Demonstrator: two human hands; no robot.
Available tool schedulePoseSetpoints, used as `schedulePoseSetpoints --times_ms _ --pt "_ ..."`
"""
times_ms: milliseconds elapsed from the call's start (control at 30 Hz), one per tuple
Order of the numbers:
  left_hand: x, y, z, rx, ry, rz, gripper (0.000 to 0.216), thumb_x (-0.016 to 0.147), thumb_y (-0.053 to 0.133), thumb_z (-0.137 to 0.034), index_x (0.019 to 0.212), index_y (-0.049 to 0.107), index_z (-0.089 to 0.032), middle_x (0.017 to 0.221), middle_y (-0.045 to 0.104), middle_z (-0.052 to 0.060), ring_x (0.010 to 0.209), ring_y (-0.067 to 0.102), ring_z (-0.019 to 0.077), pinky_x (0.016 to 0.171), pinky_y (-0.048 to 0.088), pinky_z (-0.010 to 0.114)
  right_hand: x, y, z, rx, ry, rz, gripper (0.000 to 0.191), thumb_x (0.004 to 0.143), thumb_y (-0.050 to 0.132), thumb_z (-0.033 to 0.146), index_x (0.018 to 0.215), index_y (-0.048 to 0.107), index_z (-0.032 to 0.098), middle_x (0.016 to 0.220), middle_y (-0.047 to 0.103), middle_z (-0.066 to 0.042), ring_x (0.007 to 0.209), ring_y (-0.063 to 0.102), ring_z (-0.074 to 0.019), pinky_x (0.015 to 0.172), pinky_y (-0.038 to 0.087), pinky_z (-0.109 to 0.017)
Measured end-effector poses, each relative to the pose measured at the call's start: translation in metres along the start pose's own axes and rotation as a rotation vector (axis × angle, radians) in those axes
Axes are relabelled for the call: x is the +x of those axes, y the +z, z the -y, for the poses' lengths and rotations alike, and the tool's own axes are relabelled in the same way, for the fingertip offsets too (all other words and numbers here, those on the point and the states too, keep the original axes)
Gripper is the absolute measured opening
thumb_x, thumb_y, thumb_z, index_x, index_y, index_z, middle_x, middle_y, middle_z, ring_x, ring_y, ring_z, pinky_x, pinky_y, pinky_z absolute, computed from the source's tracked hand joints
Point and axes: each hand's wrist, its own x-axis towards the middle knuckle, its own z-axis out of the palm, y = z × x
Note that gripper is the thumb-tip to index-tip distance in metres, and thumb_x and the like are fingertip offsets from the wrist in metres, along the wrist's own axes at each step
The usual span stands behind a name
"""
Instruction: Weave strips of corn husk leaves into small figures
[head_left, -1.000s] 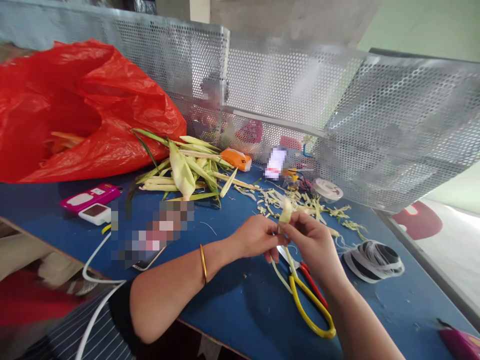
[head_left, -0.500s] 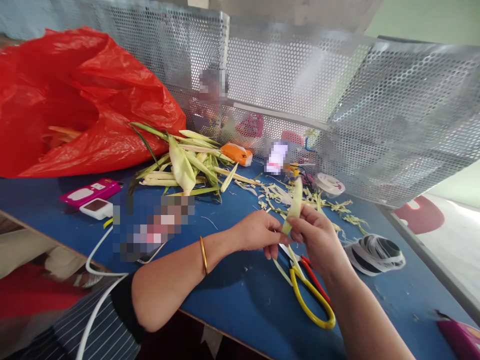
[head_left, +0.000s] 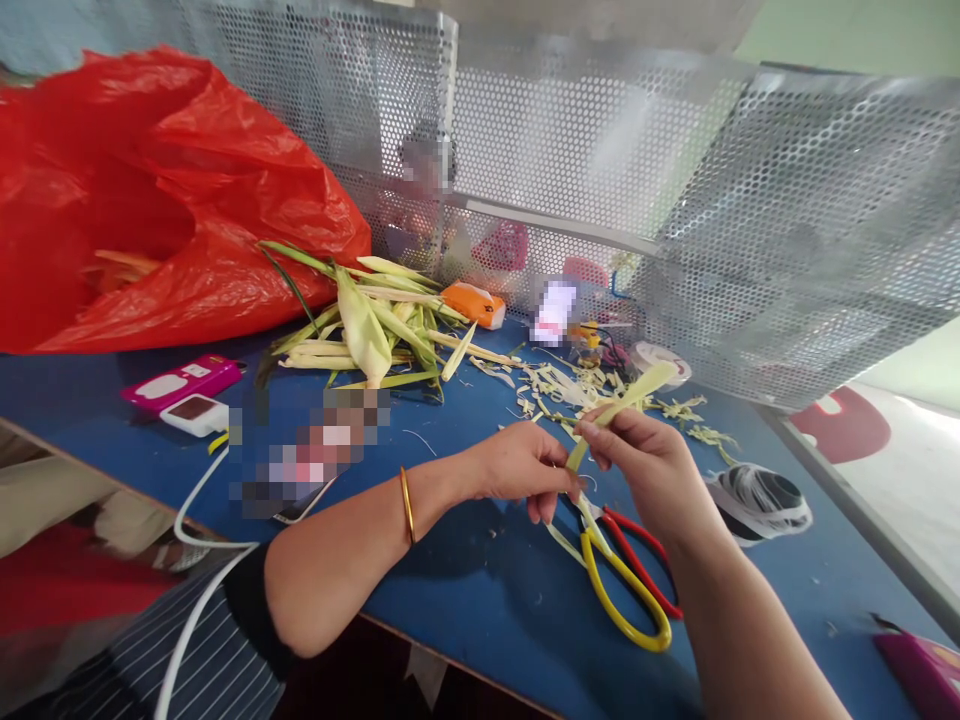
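Observation:
A pale green strip of corn husk (head_left: 624, 396) runs between my two hands over the blue table. My left hand (head_left: 529, 468), with a gold bangle on its wrist, pinches the strip's lower end. Higher up, the fingers of my right hand (head_left: 637, 460) are closed on the same strip, whose wide tip sticks out to the upper right. Scissors (head_left: 626, 590) with one yellow and one red handle lie just below my hands, their blades partly hidden. Behind, a pile of corn husks (head_left: 367, 330) and thin husk scraps (head_left: 551, 385) lie on the table.
A large red plastic bag (head_left: 247, 190) stands at the left. Nearby lie a magenta device (head_left: 184, 382), a white gadget with a cable (head_left: 195, 414) and a blurred phone. A spool of thread (head_left: 761, 503) sits at right. Perforated metal panels (head_left: 562, 140) close off the back.
My right hand has moved slightly right, and the husk strip now slants to the upper right instead of standing nearly upright. My left hand has stayed almost in place.

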Motion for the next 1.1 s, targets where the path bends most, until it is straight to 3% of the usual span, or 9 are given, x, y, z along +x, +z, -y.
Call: schedulePoseSetpoints --times_ms 100,200,333,400,500,567,733,900,1100 --pt "0.000 0.000 0.001 -0.018 -0.002 0.013 0.016 0.080 0.055 -0.024 0.072 0.066 -0.015 0.047 0.058 -0.002 0.041 0.055 0.0083 0.045 0.036 0.020 -0.001 0.001 -0.001 0.016 -0.051 -0.119 0.019 0.078 0.073 0.036 0.078 0.068 0.017 0.053 0.052 0.004 0.049 0.046 -0.0103 0.049 0.039 -0.025" --pt "0.001 -0.002 0.001 -0.126 0.027 -0.039 0.019 0.081 0.057 -0.032 0.076 0.065 -0.015 0.053 0.061 0.000 0.045 0.057 0.0093 0.045 0.034 0.021 -0.006 0.004 0.003 0.012 -0.172 -0.254 0.013 0.081 0.072 0.030 0.080 0.067 0.018 0.063 0.059 0.002 0.052 0.052 -0.0116 0.052 0.044 -0.027" --pt "0.003 -0.006 0.001 -0.357 0.036 -0.172 0.031 0.078 0.063 -0.045 0.081 0.064 -0.014 0.060 0.065 0.003 0.048 0.059 0.0108 0.045 0.034 0.022 -0.020 0.012 0.009 -0.304 -0.431 -0.337 0.004 0.083 0.068 0.021 0.081 0.065 0.021 0.070 0.063 0.000 0.059 0.059 -0.0138 0.059 0.048 -0.029" --pt "0.004 -0.007 0.000 -0.445 0.025 -0.232 0.031 0.076 0.066 -0.043 0.083 0.065 -0.013 0.061 0.065 0.002 0.048 0.058 0.0103 0.043 0.031 0.021 -0.026 0.016 0.007 -0.521 -0.646 -0.284 0.009 0.083 0.067 0.014 0.086 0.064 0.021 0.074 0.066 -0.001 0.065 0.062 -0.0150 0.063 0.049 -0.029" --pt "0.003 -0.010 -0.004 -0.522 0.037 -0.300 0.027 0.076 0.069 -0.039 0.084 0.067 -0.013 0.061 0.063 0.000 0.044 0.050 0.0065 0.041 0.024 0.020 -0.030 0.020 0.000 -0.796 -0.998 -0.057 0.022 0.083 0.063 0.007 0.101 0.063 0.020 0.081 0.069 -0.005 0.072 0.064 -0.0182 0.067 0.050 -0.031" --pt "0.001 -0.013 -0.006 -0.552 0.053 -0.313 0.027 0.079 0.067 -0.038 0.085 0.068 -0.012 0.062 0.064 0.001 0.042 0.043 0.0041 0.040 0.019 0.020 -0.028 0.022 -0.006 -0.892 -1.107 0.021 0.024 0.085 0.060 0.005 0.105 0.062 0.017 0.080 0.070 -0.008 0.071 0.064 -0.0195 0.066 0.050 -0.032" --pt "0.000 -0.025 -0.005 -0.638 0.092 -0.320 0.021 0.084 0.063 -0.032 0.091 0.066 -0.013 0.071 0.067 0.004 0.042 0.037 0.0023 0.039 0.017 0.018 -0.018 0.025 -0.012 -1.022 -1.130 0.049 0.022 0.089 0.053 0.006 0.105 0.061 0.018 0.077 0.070 -0.007 0.067 0.063 -0.0185 0.065 0.048 -0.032" --pt "0.004 -0.035 0.001 -0.768 0.064 -0.284 0.015 0.085 0.060 -0.022 0.097 0.065 -0.014 0.078 0.069 0.005 0.045 0.044 0.0034 0.042 0.034 0.016 -0.013 0.024 -0.015 -1.134 -1.113 0.140 0.030 0.091 0.048 0.006 0.118 0.058 0.014 0.088 0.073 -0.011 0.075 0.066 -0.0205 0.068 0.049 -0.033" --pt "0.004 -0.042 -0.002 -0.912 0.047 -0.210 0.023 0.093 0.053 -0.026 0.107 0.067 -0.014 0.093 0.072 0.006 0.049 0.054 0.0042 0.047 0.046 0.015 -0.011 0.020 -0.016 -1.205 -1.108 0.097 0.031 0.091 0.048 0.005 0.120 0.058 0.012 0.099 0.073 -0.013 0.088 0.066 -0.0229 0.076 0.049 -0.035"
